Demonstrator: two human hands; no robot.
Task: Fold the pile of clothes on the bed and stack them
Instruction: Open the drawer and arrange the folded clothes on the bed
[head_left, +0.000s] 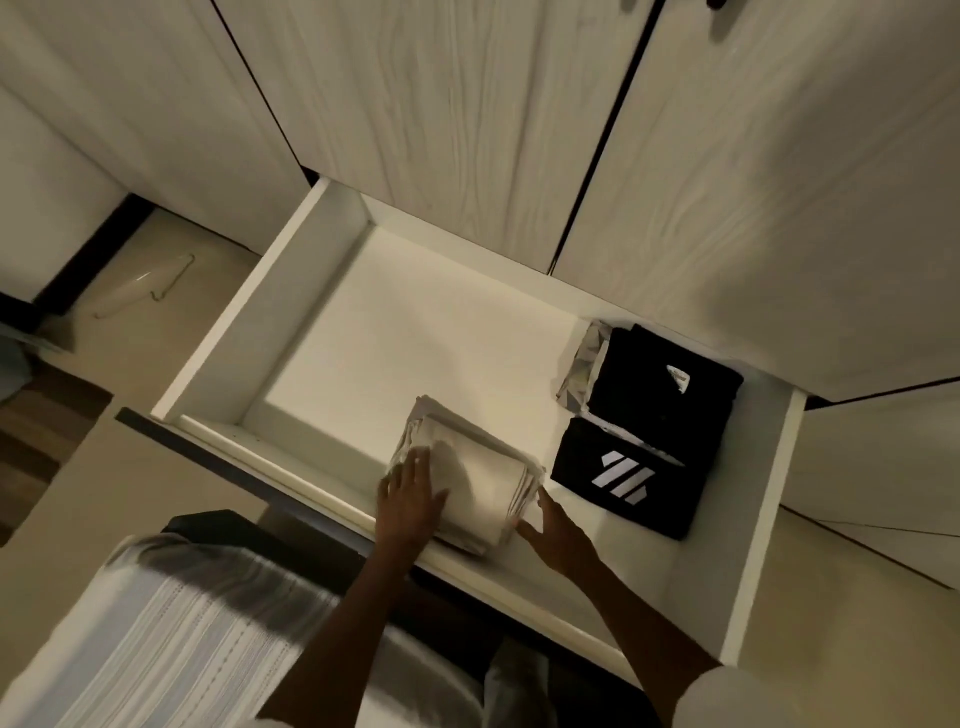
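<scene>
Soft, light cream stack (470, 480) in the drawer (236, 332); left hand (410, 493) flat on top, right hand (553, 527) open against its side — best lifted from underneath.

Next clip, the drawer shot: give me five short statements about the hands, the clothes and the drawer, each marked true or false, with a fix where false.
1. The drawer is pulled open. True.
2. The left hand rests on top of the pale folded stack. True.
3. The right hand grips the black folded shirt with white stripes. False: it touches the pale stack's right edge, fingers fairly straight, apart from that shirt.
4. Two black folded garments lie at the drawer's right side, the other behind the striped one. True.
5. The pale stack lies on the floor. False: it sits inside the drawer, near the front edge.
</scene>
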